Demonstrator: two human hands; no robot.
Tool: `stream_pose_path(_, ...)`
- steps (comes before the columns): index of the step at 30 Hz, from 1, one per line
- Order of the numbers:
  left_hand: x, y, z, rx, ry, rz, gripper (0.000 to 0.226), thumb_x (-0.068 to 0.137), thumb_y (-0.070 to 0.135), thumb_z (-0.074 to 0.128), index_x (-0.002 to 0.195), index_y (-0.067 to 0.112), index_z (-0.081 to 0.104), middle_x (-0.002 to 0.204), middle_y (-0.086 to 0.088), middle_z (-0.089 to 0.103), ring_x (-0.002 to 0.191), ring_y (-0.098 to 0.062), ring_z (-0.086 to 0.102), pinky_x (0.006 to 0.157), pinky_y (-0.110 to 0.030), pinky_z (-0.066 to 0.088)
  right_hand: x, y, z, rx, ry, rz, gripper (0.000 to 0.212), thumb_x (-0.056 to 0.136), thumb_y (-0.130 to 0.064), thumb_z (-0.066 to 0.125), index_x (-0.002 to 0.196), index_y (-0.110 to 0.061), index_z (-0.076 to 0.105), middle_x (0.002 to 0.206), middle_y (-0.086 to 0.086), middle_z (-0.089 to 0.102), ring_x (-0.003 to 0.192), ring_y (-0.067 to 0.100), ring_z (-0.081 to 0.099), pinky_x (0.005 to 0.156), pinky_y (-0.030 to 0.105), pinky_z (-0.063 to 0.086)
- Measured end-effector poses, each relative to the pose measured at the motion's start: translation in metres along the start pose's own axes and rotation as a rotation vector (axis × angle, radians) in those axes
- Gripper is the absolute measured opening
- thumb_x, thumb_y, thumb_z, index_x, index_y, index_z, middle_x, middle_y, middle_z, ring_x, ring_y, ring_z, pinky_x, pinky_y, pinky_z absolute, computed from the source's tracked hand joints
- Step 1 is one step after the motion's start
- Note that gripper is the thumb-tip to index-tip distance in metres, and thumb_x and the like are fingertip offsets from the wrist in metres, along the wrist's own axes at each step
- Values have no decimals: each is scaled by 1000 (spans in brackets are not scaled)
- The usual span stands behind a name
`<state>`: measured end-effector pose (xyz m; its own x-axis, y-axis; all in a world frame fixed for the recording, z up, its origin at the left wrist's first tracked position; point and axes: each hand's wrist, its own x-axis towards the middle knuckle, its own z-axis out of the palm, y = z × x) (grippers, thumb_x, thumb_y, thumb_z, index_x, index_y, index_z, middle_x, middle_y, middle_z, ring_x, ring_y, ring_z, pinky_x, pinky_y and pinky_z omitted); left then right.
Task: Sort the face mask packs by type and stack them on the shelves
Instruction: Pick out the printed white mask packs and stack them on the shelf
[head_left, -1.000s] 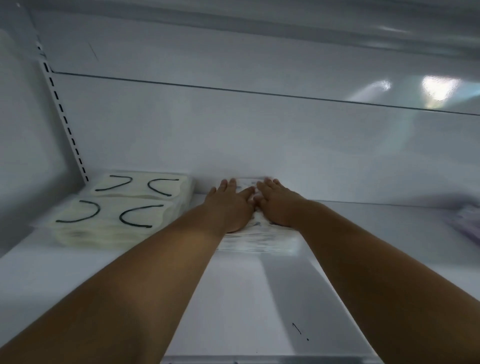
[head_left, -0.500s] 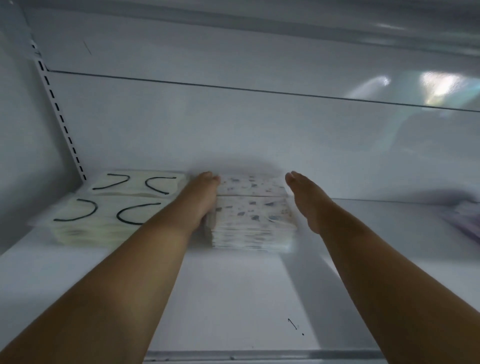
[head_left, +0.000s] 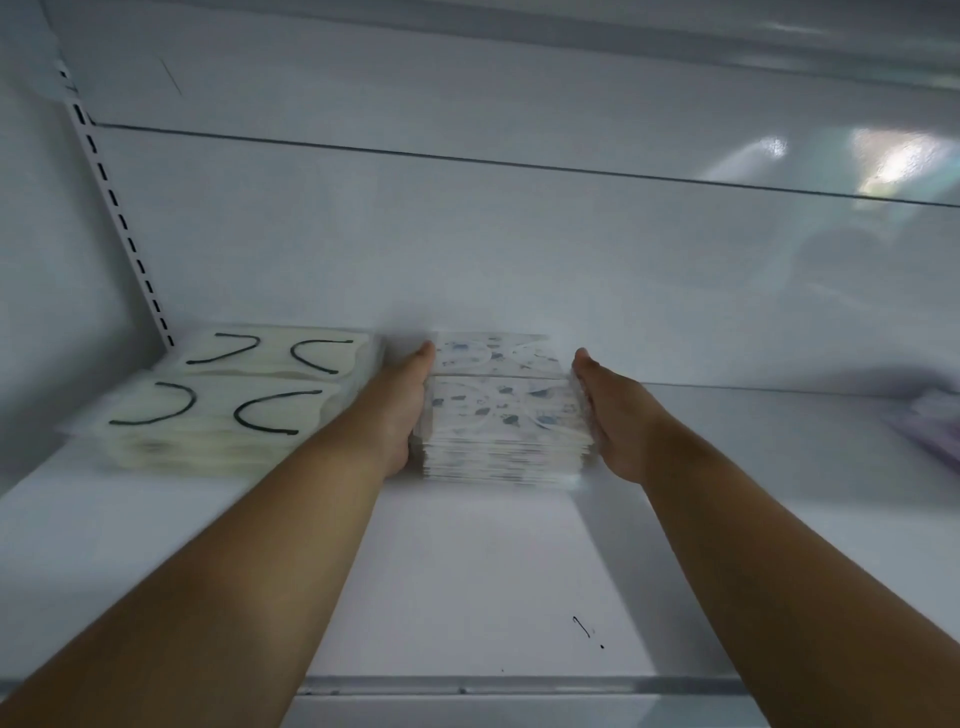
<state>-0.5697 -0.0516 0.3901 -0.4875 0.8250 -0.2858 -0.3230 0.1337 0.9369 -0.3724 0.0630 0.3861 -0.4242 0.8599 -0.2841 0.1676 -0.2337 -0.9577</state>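
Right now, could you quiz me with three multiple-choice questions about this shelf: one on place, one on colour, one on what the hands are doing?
1. Where is the speckled stack?
A. Right of the cream stack
B. Left of it
C. On top of it

2. What colour are the cream packs' ear loops?
A. Red
B. Black
C. Yellow

3. How are the left hand and right hand placed?
A. Fists on top
B. Hanging idle
C. Flat against the stack's two sides

Answers: A, it stands to the cream packs' right; B, dark curves show; C, straight fingers flank both sides.
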Motion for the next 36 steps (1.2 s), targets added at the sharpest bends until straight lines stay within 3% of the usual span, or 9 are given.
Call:
stream_pose_path(2,-2,0,2,-5,10,11,40,101,49,51,115,17,71,105,-6,76,84,-20,74,61,-26,55,-2,1,2,23,-15,-31,95,51,-86,73,131,-36,62,136,-17,57,128,13,54,114,46,38)
stream_pose_path(4,-9,1,2,-13,20,46,38,102,47,49,117,19,70,104,-5,76,83,-19,74,62,-25,55,-12,0,4,-5,14,-108,88,74,-77,65,147,-31,46,145,-18,42,139,12,37,121,46,24)
stream_pose_path(7,-11,-7,-5,80,54,109,34,100,49,48,113,24,68,110,0,73,97,-20,70,87,-34,53,-25,7,6,-60,77,-97,91,71,-77,56,150,-33,40,150,-18,40,141,8,35,118,43,27)
stream_pose_path(10,-15,-20,-7,435,80,208,53,84,68,39,128,42,52,135,9,59,123,-22,55,109,-46,42,-33,22,9,-111,110,-135,57,97,-55,52,147,-32,41,135,-12,48,117,13,51,90,31,41)
stream_pose_path(18,-29,-22,0,579,255,237,60,92,63,32,148,43,36,152,6,46,135,-27,46,110,-49,41,-46,24,17,-411,184,-212,46,104,-46,39,144,-25,43,129,-3,55,112,23,57,87,30,41)
stream_pose_path(22,-35,-14,3,289,282,235,52,97,39,40,140,10,44,144,-18,49,132,-38,46,100,-44,44,-48,14,20,10,135,-71,40,105,-43,42,117,-11,61,107,4,70,92,25,67,76,32,53)
stream_pose_path(25,-36,-20,-1,175,192,157,54,73,62,48,111,28,63,124,-10,64,117,-36,60,99,-54,49,-38,19,21,99,118,-33,40,101,-50,45,109,-17,66,107,5,74,100,26,70,90,40,55)
stream_pose_path(30,-30,-28,-6,115,134,156,31,75,60,54,94,39,65,115,0,68,111,-28,65,98,-55,51,-34,25,24,-62,151,-28,89,62,-85,42,138,-40,50,142,-3,56,108,17,50,93,41,41)
stream_pose_path(36,-47,-14,-4,498,277,313,35,95,32,44,127,22,56,125,-5,63,117,-30,58,104,-49,46,-50,16,13,-432,203,-157,33,103,-53,31,124,-31,41,126,-2,45,114,21,45,98,36,35)
